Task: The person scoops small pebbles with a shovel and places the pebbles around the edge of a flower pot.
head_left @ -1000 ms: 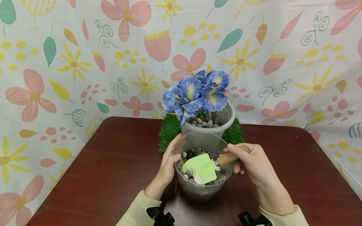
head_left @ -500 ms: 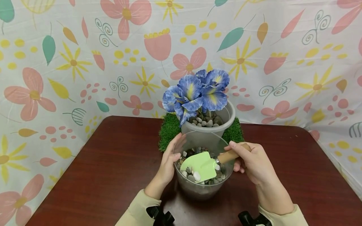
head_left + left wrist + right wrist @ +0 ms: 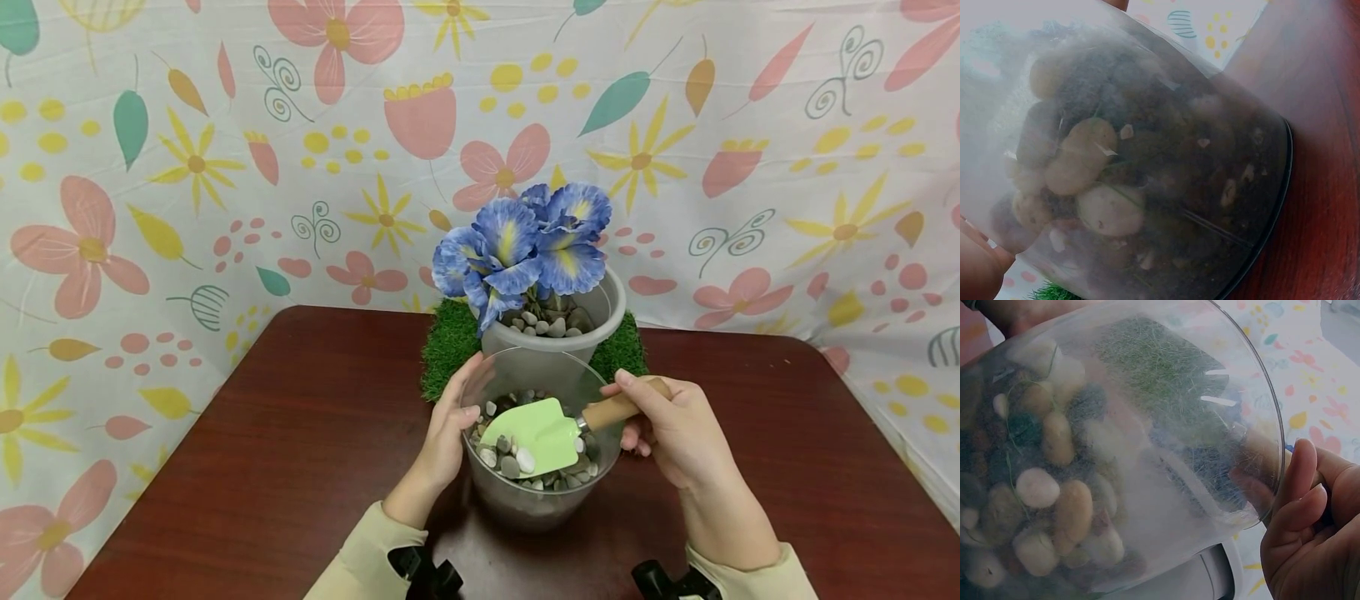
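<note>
In the head view, my left hand holds the left side of a clear plastic pot, its thumb at the rim. Pebbles lie inside the pot. My right hand grips the wooden handle of a small garden trowel. The light-green blade is tilted inside the pot's mouth, with white and grey pebbles at its lower edge. Through the wall in the left wrist view, dark soil and pebbles show. The right wrist view has curled fingers beside the rim; the trowel there is mostly hidden.
Just behind stands a grey pot holding blue artificial flowers and grey stones. Green artificial turf lies under it. All stand on a dark red-brown table, backed by a flower-print cloth.
The trowel has risen slightly and shifted a little right, its blade turning; more pebbles now show at its lower edge. My left hand and the clear pot have stayed in place.
</note>
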A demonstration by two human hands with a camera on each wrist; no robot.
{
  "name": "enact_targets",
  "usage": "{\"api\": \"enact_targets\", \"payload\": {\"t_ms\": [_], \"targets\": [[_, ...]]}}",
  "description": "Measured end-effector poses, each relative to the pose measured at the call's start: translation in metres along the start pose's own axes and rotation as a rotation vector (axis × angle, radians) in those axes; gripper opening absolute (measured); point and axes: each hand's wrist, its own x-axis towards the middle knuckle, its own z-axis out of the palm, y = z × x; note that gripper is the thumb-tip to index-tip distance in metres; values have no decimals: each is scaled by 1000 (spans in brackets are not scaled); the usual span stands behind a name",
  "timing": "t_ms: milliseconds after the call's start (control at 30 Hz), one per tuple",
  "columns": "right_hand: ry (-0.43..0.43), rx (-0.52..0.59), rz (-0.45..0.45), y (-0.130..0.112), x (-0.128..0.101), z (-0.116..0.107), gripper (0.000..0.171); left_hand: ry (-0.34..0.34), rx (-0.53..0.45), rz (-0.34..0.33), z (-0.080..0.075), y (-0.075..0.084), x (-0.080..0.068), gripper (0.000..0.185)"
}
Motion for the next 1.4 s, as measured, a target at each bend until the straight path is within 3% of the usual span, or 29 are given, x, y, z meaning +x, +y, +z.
{"api": "enact_targets", "payload": {"t_ms": [267,700,1400], "targets": [[-19,-10,3,0,0,0,28,3,3,-11,0,1,0,57],[-25,83,38,1,1,-2,31,5,-16,-8,0,0,1,58],[38,142,50,1,4,-2,30,6,-5,9,1,1,1,58]]}}
